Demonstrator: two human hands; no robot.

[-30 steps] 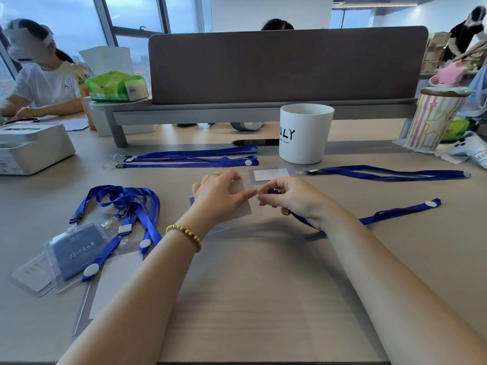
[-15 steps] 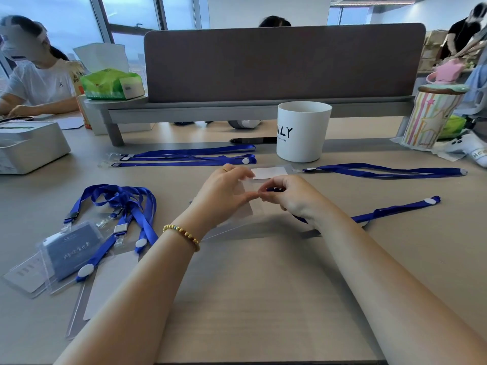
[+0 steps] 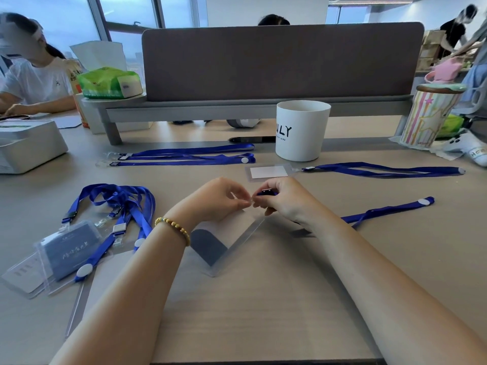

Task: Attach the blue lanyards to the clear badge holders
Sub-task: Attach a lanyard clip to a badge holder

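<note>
Left grip [image 3: 224,198] pinches the clear holder's [image 3: 237,246] top edge, raised off the bench [image 3: 263,312]; right grip [image 3: 284,201] pinches the lanyard clip [image 3: 267,192] against it. Several sets look finished; this one's still unclipped, I'd say.

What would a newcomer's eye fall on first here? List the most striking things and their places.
At centre, the left hand and right hand meet over a clear badge holder, the right pinching a blue lanyard clip. A tangle of lanyards lies left; a white cup stands behind.
</note>
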